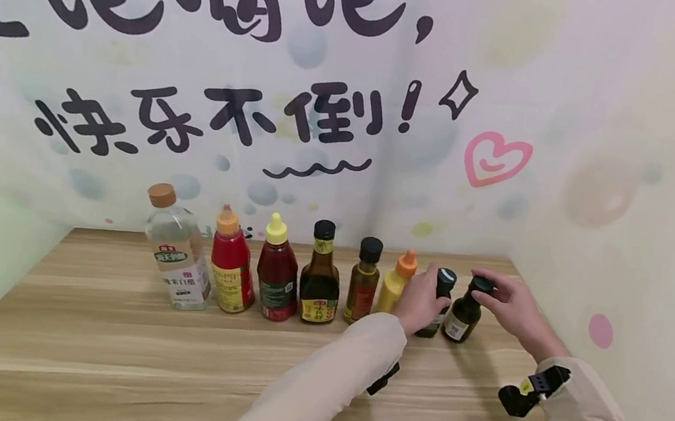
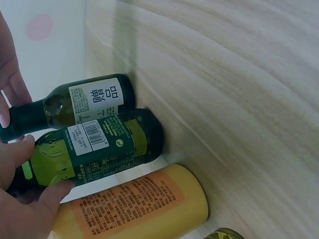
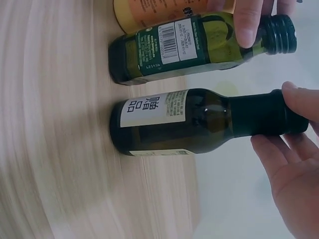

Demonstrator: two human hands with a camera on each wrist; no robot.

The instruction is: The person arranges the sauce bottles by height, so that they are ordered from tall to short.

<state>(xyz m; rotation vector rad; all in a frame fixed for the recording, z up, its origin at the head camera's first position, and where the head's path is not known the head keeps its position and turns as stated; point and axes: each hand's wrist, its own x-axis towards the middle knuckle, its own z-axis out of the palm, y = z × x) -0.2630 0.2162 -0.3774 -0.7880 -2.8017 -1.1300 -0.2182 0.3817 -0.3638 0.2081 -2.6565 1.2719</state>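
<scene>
At the right end of a row of bottles, my left hand (image 1: 420, 300) grips a square green glass bottle (image 2: 94, 147) at its neck and shoulder. The bottle has a dark green screw cap (image 1: 447, 278) and a white barcode label. Right beside it stands a round dark glass bottle (image 3: 174, 122) with a white label. My right hand (image 1: 514, 307) pinches that bottle's dark cap and neck between thumb and fingers. Both bottles are upright, with their bases at the wooden table. A yellow squeeze bottle (image 1: 392, 290) stands left of them, partly covered by my left hand.
Leftward along the row stand a brown oil bottle (image 1: 363, 286), a soy sauce bottle (image 1: 320, 280), two red squeeze bottles, one with an orange cap (image 1: 228, 222) and one yellow-capped (image 1: 276, 229), and a large clear vinegar bottle (image 1: 179, 253). A printed wall sheet (image 1: 419, 179) hangs close behind them.
</scene>
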